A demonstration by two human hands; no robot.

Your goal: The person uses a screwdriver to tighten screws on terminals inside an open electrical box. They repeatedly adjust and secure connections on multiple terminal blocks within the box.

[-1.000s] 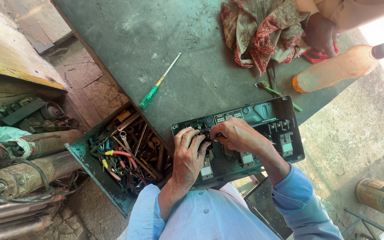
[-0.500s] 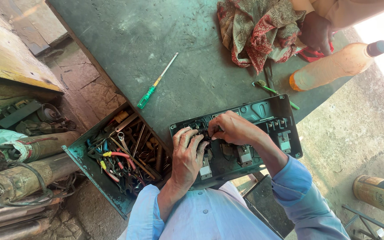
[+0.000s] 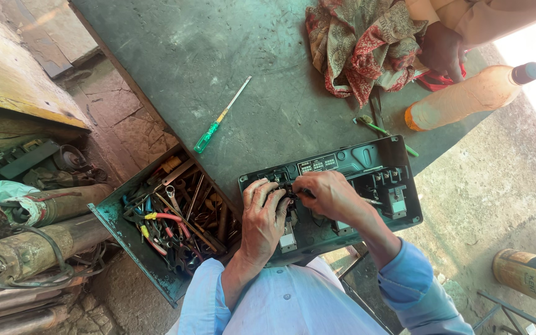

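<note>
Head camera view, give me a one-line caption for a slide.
Both hands, left hand and right hand, work inside a dark electrical box beside an open tool drawer.

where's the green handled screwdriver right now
In the head view, the green-handled screwdriver lies on the green table, left of the black electrical unit and above the open tool drawer.

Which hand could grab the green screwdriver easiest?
Probably the left hand. The screwdriver lies on its side of the table, while the right hand is busy pinching something inside the black box.

Switch box [image 3: 367, 167] parts under fingers [image 3: 268, 192]
</note>
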